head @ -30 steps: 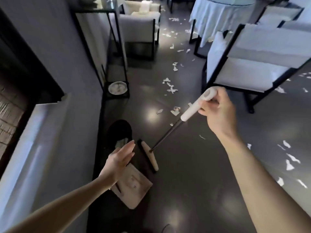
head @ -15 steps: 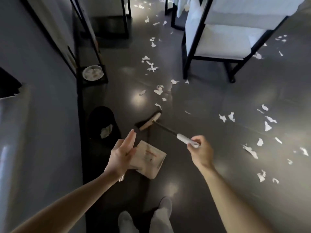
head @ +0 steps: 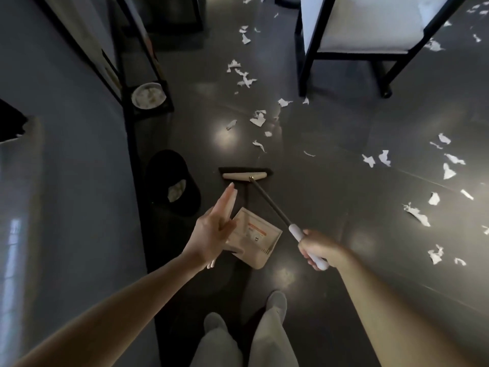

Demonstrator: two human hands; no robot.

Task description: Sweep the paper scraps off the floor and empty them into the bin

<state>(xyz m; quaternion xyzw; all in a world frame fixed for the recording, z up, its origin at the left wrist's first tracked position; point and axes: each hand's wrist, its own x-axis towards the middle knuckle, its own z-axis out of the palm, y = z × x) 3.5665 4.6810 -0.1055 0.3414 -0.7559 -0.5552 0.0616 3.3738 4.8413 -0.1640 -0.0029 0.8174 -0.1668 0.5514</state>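
Note:
My right hand (head: 318,250) grips the white handle of a broom (head: 244,175), whose beige head rests flat on the dark floor just ahead of me. My left hand (head: 215,229) hovers with straight fingers over a beige dustpan (head: 258,235) lying on the floor; whether it touches the pan I cannot tell. A black bin (head: 172,186) with some paper inside stands by the wall, left of the broom head. White paper scraps (head: 258,119) lie scattered beyond the broom, and more scraps (head: 448,170) lie to the right.
A grey wall runs along the left. A black-framed stand holds a white dish (head: 148,96) on its low shelf at the back left. A white-seated chair with black legs (head: 370,30) stands at the back right. My feet (head: 276,300) are below the dustpan.
The view has tilted down toward my feet. The broom head has swung from pointing away to lying square across in front of me, and my right hand has drawn back and lower.

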